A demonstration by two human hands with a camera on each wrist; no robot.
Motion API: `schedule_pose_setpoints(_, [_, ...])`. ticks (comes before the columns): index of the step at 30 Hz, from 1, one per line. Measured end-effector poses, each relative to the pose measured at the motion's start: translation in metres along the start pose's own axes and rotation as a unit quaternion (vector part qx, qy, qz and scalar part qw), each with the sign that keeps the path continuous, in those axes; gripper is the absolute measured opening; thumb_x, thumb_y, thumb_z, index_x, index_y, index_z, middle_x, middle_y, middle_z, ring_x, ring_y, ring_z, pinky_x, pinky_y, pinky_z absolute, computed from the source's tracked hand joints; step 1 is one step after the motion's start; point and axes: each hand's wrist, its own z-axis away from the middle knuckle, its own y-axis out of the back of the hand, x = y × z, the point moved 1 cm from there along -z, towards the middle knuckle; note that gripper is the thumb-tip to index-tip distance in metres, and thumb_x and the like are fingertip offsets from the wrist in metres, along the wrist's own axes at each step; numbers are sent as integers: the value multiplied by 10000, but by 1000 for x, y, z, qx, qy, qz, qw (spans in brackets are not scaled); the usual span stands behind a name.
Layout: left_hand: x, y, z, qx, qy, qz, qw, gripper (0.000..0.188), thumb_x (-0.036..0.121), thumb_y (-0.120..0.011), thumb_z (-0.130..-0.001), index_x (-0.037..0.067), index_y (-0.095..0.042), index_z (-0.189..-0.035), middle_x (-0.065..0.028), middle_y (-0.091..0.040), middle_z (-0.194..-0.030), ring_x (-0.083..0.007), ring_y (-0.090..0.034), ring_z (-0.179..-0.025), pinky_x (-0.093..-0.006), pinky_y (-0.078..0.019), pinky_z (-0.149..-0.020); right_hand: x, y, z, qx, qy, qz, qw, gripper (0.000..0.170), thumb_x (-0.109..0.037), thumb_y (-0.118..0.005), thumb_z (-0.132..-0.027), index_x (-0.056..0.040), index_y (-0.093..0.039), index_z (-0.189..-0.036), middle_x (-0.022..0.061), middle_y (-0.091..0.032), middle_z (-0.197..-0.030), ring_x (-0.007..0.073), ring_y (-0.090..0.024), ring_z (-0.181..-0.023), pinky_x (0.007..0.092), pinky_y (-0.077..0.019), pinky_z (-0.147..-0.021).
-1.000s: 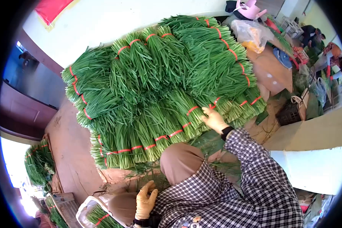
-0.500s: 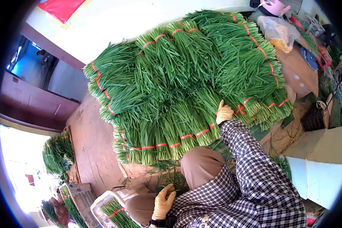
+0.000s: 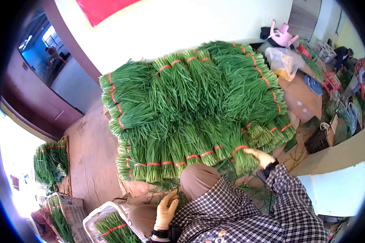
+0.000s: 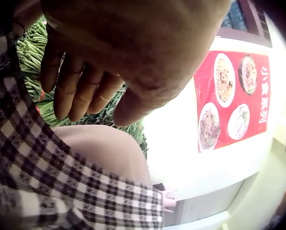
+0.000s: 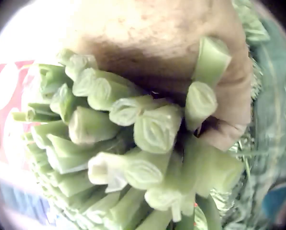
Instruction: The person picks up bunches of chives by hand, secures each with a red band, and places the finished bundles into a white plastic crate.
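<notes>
A bundle of long green stalks [image 3: 246,163], tied with a red band, lies at the right of the pile's front row in the head view. My right hand [image 3: 263,158] grips it at the stalk end. The right wrist view has cut stalk ends [image 5: 150,132] up close, with the gloved hand [image 5: 167,43] curled against them. Beside my knee, my left hand [image 3: 165,211] hangs with loosely bent fingers and nothing in it; in the left wrist view this hand [image 4: 133,52] is dark, its fingers slightly spread.
Many banded green bundles [image 3: 182,91] are heaped against the white wall. A white basket [image 3: 89,222] of bundles stands at lower left, with more bundles [image 3: 48,162] beyond. To the right are a dark crate [image 3: 315,142], a cardboard box [image 3: 336,139] and people working [image 3: 342,56].
My right hand has moved from among the front bundles to the stalk end of one, which it now grips. That bundle sits nearer me than before. My left hand keeps its loose pose.
</notes>
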Motion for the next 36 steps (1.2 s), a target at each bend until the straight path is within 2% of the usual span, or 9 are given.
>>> schedule_pose_setpoints(6, [75,-1,6,-16,-10,166,986,494,150,-639,-1044,-53,-518,-1478,-168,-659,-1366,-219,-639,-1234,-335,-477,-1081,-14,-72,74,-93,226,305,920,859,-375,-796,-936,37,-376,-1562,158,-612,-1427,214,-638,-1241,347,-517,-1061])
schedule_pose_setpoints(8, [98,-8,9,-85,-55,199,975,598,251,-589,-1075,-47,-401,-1559,-201,-562,-1489,-284,-574,-1350,-417,-438,-1152,-21,-124,108,-83,196,379,900,1045,-443,-857,-843,-24,-291,-1615,158,-508,-1550,282,-500,-1409,393,-402,-1174])
schedule_pose_setpoints(11, [96,-27,2,-164,-104,261,946,762,352,-597,-1067,1,-236,-1639,-202,-399,-1624,-293,-405,-1495,-452,-343,-1218,1,-177,113,-52,300,521,798,1171,-444,-886,-803,-26,-190,-1648,269,-514,-1516,335,-524,-1412,410,-442,-1140])
schedule_pose_setpoints(14, [116,-44,12,-147,-69,397,904,830,399,-656,-1032,62,-218,-1652,-137,-381,-1644,-272,-365,-1510,-453,-320,-1229,34,-216,104,-137,383,585,702,1118,-476,-847,-856,-34,-196,-1651,291,-524,-1507,400,-529,-1403,443,-435,-1146])
schedule_pose_setpoints(16, [93,-31,8,-77,-53,495,864,709,314,-740,-995,85,-379,-1561,-87,-535,-1508,-245,-546,-1353,-433,-477,-1127,44,-233,103,-173,374,574,707,979,-450,-809,-908,-54,-285,-1634,280,-543,-1496,380,-574,-1356,435,-489,-1091])
schedule_pose_setpoints(18, [66,-15,10,-63,-85,532,840,603,360,-679,-1026,67,-474,-1512,-105,-597,-1466,-257,-585,-1327,-451,-487,-1129,44,-257,116,-179,335,559,737,813,-389,-777,-948,-85,-391,-1597,248,-566,-1487,317,-633,-1282,398,-546,-1012])
schedule_pose_setpoints(23, [24,-2,6,-50,-65,617,782,501,252,-736,-1001,93,-519,-1424,-70,-638,-1363,-230,-622,-1235,-438,-517,-1078,42,-304,127,-148,473,548,674,295,-152,-715,-989,-123,-702,-1282,74,-759,-1111,162,-728,-927,308,-595,-826])
schedule_pose_setpoints(27, [30,1,14,-41,-96,609,786,543,233,-750,-987,91,-504,-1450,-72,-631,-1378,-222,-614,-1243,-432,-517,-1074,49,-357,131,-161,488,575,637,217,-105,-738,-974,-103,-749,-1190,34,-758,-1031,99,-701,-852,249,-567,-778])
schedule_pose_setpoints(36, [32,7,16,-38,-125,577,807,646,142,-774,-961,114,-437,-1511,-39,-616,-1363,-196,-610,-1225,-403,-531,-1043,71,-422,74,-94,552,691,457,269,-292,-810,-865,-111,-708,-1037,54,-716,-880,255,-705,-763,377,-558,-684])
